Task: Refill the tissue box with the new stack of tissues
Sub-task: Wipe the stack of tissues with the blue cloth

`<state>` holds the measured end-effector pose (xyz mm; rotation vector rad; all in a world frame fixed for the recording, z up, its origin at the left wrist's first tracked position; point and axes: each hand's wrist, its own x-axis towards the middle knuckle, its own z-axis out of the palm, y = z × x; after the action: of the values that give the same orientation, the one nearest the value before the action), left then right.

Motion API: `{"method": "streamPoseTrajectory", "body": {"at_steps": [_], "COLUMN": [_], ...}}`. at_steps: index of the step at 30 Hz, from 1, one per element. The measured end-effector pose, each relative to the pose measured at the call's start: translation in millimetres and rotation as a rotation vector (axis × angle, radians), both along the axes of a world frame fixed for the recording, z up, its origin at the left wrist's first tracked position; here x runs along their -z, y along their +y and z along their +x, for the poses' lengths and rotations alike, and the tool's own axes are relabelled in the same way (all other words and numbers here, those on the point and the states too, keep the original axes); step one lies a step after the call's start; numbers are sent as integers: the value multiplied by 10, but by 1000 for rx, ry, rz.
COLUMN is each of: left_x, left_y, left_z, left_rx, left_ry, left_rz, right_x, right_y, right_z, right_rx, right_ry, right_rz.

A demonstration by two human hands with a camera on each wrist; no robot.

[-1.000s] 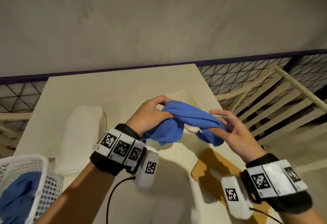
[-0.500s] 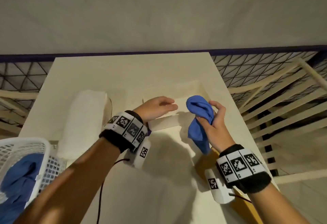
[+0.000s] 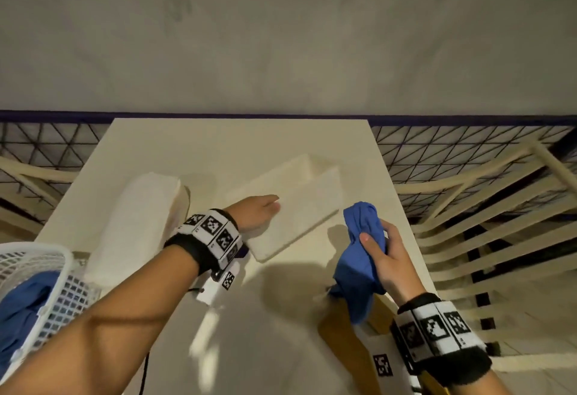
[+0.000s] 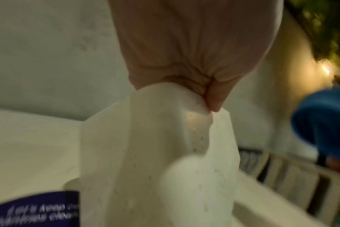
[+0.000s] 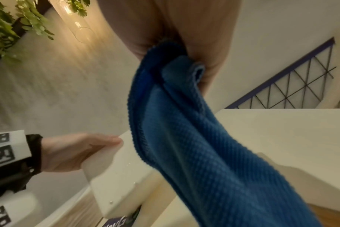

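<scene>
Near the far right corner of the surface [image 3: 218,151], our left hand [image 3: 254,212] grips one white tissue pack [image 3: 287,207], fingers curled round its edge. Our right hand [image 3: 385,257] clutches one bunched blue cloth [image 3: 359,257] just beside it.

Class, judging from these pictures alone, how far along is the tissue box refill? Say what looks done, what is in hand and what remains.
Done: the white box lies open on the table, its wooden lid set aside near the right wrist.
In hand: the left hand grips the box's edge; the right hand holds a blue cloth.
Left: the white tissue stack lies beside the box, not yet inside; then close the lid.
</scene>
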<state>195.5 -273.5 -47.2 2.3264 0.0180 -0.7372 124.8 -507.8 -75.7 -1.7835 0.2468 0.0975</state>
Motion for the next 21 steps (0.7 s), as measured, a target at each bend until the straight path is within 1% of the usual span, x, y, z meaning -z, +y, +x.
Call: {"method": "streamPoseTrajectory", "body": {"at_steps": [2, 4, 5, 6, 8, 9, 10, 12, 14, 16, 18, 20, 21], "left_x": [-2, 3, 19, 63, 297, 331, 313, -74, -183, -289, -456, -636, -694], "left_y": [41, 27, 8, -6, 42, 51, 49, -77, -119, -170, -211, -133, -103], "left_z": [-108, -263, -329, -380, -417, -453, -495, -693, -784, -872, -932, -951, -939], "left_rx": [-260, -531, -639, -720, -826, -876, -928, -1002, -1017, -1012, -1012, -989, -957], "left_ry": [45, 86, 91, 96, 176, 191, 176, 67, -32, -39, -73, -128, -133], "left_rz": [-266, -552, -618, -641, -725, -776, -786, -724, -672, -679, -717, -744, -758], "right_x": [-36, -85, -115, -144, -191, -199, -202, -207, -233, -301, -408, -513, -560], "right_y": [0, 110, 200, 299, 479, 543, 591, 636, 640, 664, 722, 851, 887], "right_z": [1, -12, -28, -47, -103, -140, -181, -259, -257, -148, -3, -23, -86], "right_rx": [-71, -186, -243, -295, -374, -398, -424, -489, -550, -568, -535, -522, -548], "right_ry": [-37, -88, -137, -205, -335, -376, -397, -440, -536, -594, -623, -683, -714], "right_rz": [16, 28, 11, -15, -55, -71, -94, -199, -287, -314, -324, -385, -413]}}
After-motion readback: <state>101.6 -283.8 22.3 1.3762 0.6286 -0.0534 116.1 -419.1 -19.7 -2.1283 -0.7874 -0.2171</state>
